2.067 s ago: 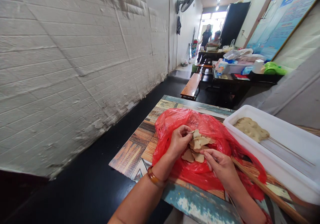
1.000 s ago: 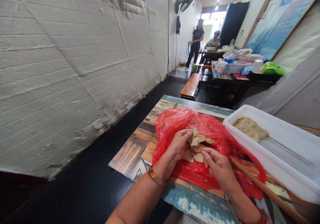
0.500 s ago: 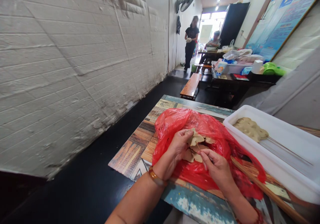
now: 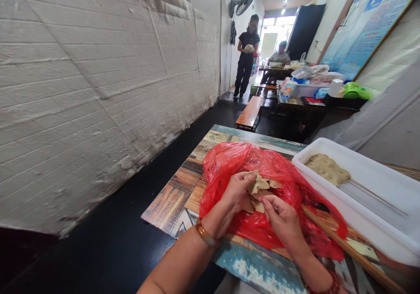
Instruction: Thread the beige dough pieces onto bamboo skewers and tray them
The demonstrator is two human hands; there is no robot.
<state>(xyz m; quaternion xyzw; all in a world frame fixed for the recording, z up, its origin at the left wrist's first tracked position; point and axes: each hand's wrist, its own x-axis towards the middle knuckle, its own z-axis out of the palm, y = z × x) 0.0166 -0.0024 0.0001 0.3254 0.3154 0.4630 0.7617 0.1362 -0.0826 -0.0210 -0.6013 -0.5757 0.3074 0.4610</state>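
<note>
My left hand [image 4: 236, 193] pinches a flat, pale beige piece of food [image 4: 260, 183] between thumb and fingers. In my right hand [image 4: 282, 215], closed at the fingertips, is a thin skewer [image 4: 260, 192] whose far end meets that piece; how deep it goes I cannot tell. Both hands are over an opened red plastic bag [image 4: 226, 156], where more beige pieces [image 4: 257, 206] lie, partly hidden by my fingers. To the right, a white plastic tray [image 4: 377, 178] holds similar beige pieces [image 4: 328, 169] on skewers.
Long wooden sticks [image 4: 348, 241] lie between bag and tray on the patterned table [image 4: 177, 189]. Beyond stand a wooden bench [image 4: 250, 111] and a cluttered table [image 4: 295, 101]. One person [image 4: 247, 51] stands by the wall holding something whitish; another person [image 4: 278, 58] sits farther back.
The standing person has come slightly closer and shifted left, the whitish thing still in hand. My hands have barely moved and keep their hold on the beige piece and the skewer.
</note>
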